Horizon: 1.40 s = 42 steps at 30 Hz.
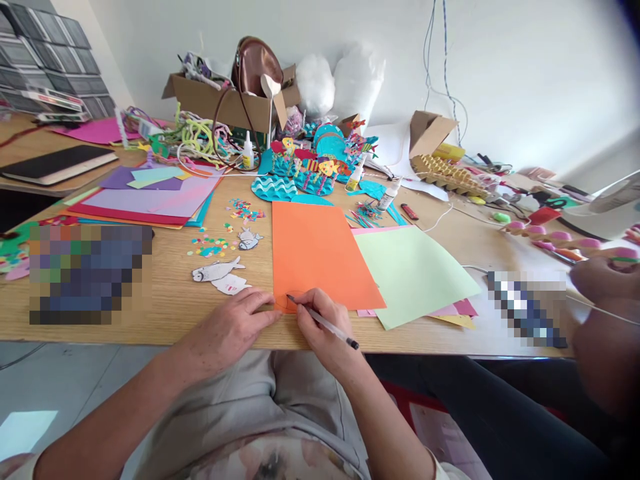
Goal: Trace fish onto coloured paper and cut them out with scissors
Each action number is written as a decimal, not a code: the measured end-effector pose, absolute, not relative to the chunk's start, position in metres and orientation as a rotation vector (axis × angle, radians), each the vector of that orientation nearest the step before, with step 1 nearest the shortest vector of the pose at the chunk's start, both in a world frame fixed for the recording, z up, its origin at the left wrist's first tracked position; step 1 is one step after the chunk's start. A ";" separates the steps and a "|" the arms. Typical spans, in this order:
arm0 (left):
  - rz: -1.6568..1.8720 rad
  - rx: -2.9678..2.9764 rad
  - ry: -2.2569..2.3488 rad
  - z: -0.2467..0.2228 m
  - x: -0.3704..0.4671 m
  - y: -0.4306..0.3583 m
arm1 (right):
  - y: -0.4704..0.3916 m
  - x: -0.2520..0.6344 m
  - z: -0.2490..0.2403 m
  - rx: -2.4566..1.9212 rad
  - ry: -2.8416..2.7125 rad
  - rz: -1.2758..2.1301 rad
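An orange sheet of paper (320, 250) lies at the table's front edge before me. My right hand (325, 323) is closed around a clear pen with a black end (333, 327). The pen's tip rests near the sheet's lower left corner, where a thin curved line shows. My left hand (235, 327) lies with fingers stretched out at that same corner, holding nothing. Just beyond it are grey paper fish cutouts (217, 270), a smaller drawn fish (249, 239) and scattered coloured paper dots (213, 248).
A pale green sheet (417, 267) overlaps other papers at right. Stacked coloured paper (150, 200) is at left. Blue fish crafts (300, 177), glue bottles (247, 152) and a cardboard box (225, 100) stand behind. Another person's hand (607, 320) is at the far right, near a phone (527, 310).
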<state>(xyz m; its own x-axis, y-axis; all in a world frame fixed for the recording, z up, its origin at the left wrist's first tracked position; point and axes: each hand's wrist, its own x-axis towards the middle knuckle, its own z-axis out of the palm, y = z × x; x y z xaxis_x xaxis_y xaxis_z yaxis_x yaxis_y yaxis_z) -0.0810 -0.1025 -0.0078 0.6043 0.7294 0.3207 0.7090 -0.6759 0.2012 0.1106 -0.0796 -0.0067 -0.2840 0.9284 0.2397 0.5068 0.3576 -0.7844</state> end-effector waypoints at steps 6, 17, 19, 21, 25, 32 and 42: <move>0.587 2.779 1.248 -0.008 -0.080 -0.101 | -0.082 0.113 -0.004 -1.242 -1.917 0.792; 0.587 2.760 1.245 -0.006 -0.081 -0.102 | -0.082 0.115 0.000 -1.221 -1.894 0.849; 0.596 2.758 1.251 -0.007 -0.081 -0.102 | -0.082 0.114 -0.001 -1.236 -1.880 0.849; 0.594 2.756 1.254 -0.007 -0.081 -0.102 | -0.083 0.114 -0.001 -1.247 -1.874 0.847; 0.587 2.756 1.254 -0.008 -0.081 -0.102 | -0.082 0.114 -0.001 -1.225 -1.898 0.857; 0.603 2.751 1.266 -0.006 -0.080 -0.102 | -0.081 0.114 -0.003 -1.268 -1.850 0.817; 0.613 2.747 1.265 -0.006 -0.080 -0.102 | -0.079 0.109 -0.007 -1.292 -1.873 0.806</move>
<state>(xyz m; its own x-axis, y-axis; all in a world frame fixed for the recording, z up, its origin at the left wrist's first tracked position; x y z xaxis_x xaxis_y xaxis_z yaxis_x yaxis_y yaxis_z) -0.0798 -0.1025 -0.0065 0.5854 0.7403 0.3305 0.7182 -0.6626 0.2122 0.1092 -0.0789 -0.0069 -0.2463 0.9475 0.2038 0.5038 0.3048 -0.8082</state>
